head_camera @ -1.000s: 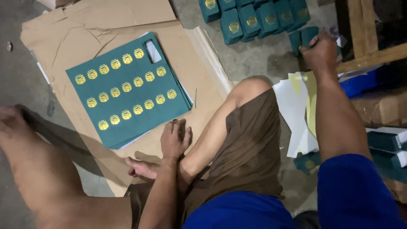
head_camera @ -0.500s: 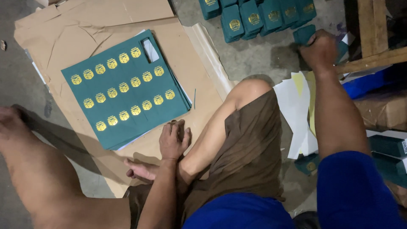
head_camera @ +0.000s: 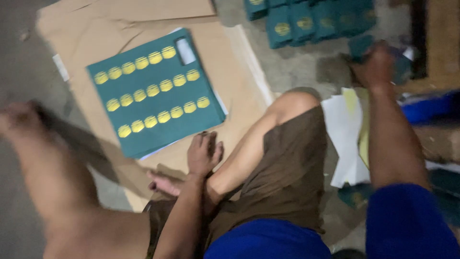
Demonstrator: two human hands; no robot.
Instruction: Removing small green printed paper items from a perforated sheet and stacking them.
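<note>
My left hand (head_camera: 203,153) lies flat on the brown cardboard (head_camera: 120,24), holding nothing, just below a dark green sheet (head_camera: 153,91) printed with three rows of round gold stickers. My right hand (head_camera: 376,64) is stretched out to the upper right and looks closed around a small green box (head_camera: 359,47); motion blur hides the fingers. My bent right leg in brown shorts (head_camera: 282,163) lies between the two arms.
A row of green boxes with gold emblems (head_camera: 306,19) stands on the concrete floor at the top. White and yellow papers (head_camera: 345,129) lie beside my right arm. A wooden frame (head_camera: 441,43) and a blue object (head_camera: 431,108) are at the right. My left knee (head_camera: 48,158) fills the lower left.
My right hand has shifted slightly right and toward me at the small green box. The picture has blurred with head motion. My left hand has stayed on the cardboard.
</note>
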